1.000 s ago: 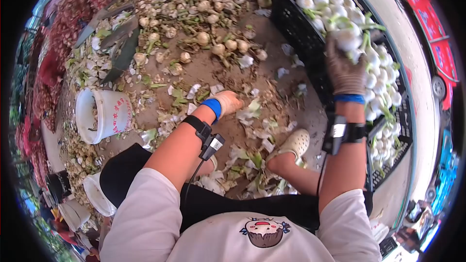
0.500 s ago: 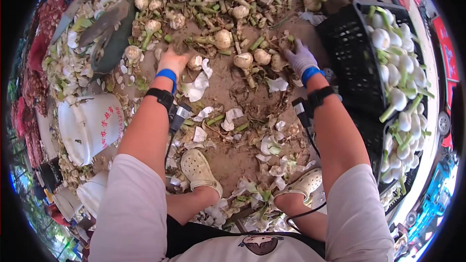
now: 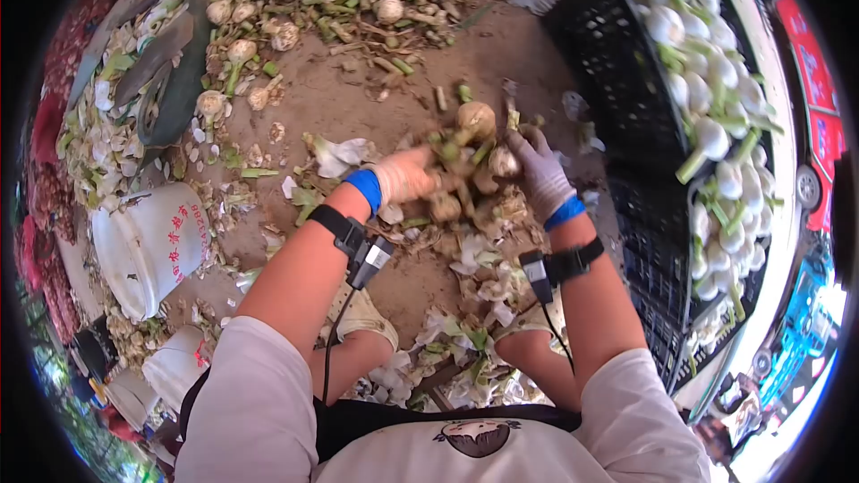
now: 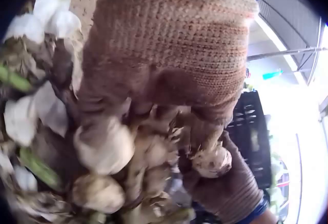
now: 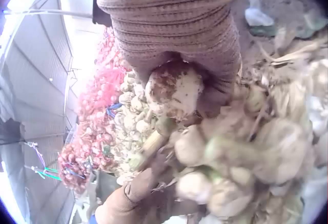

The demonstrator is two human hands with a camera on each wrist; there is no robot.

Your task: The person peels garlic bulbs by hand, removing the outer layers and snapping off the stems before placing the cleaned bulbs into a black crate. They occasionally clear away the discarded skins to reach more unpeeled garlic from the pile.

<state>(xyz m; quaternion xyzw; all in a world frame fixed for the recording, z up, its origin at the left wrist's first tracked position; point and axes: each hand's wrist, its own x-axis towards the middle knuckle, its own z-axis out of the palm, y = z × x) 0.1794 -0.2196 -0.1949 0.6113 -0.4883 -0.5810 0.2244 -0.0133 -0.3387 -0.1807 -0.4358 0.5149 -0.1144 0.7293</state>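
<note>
Both hands wear knit gloves and flank a cluster of untrimmed garlic bulbs (image 3: pixel 476 121) on the ground in front of the feet. My left hand (image 3: pixel 407 177) presses against the cluster's left side. In the left wrist view its fingers reach down among stems, near a pale bulb (image 4: pixel 104 146); motion blur and the bulbs hide the fingertips, so I cannot tell if they grip any. On the cluster's right side, my right hand (image 3: pixel 542 174) holds a garlic bulb (image 5: pixel 174 89) between thumb and fingers, cut roots facing the wrist camera.
Black crates (image 3: pixel 586 58) of cleaned white garlic (image 3: pixel 716 80) stand on the right. More untrimmed garlic (image 3: pixel 389 7) lies ahead. To the left are a white bucket (image 3: pixel 148 250) and a dark green sheet (image 3: pixel 174 72) with peelings. Peeled skins (image 3: pixel 438 331) litter the ground around the pale clogs (image 3: pixel 367 313).
My right hand went from the crate to the ground pile. Both hands then came back toward the body and closer together, bringing several garlic bulbs from the pile.
</note>
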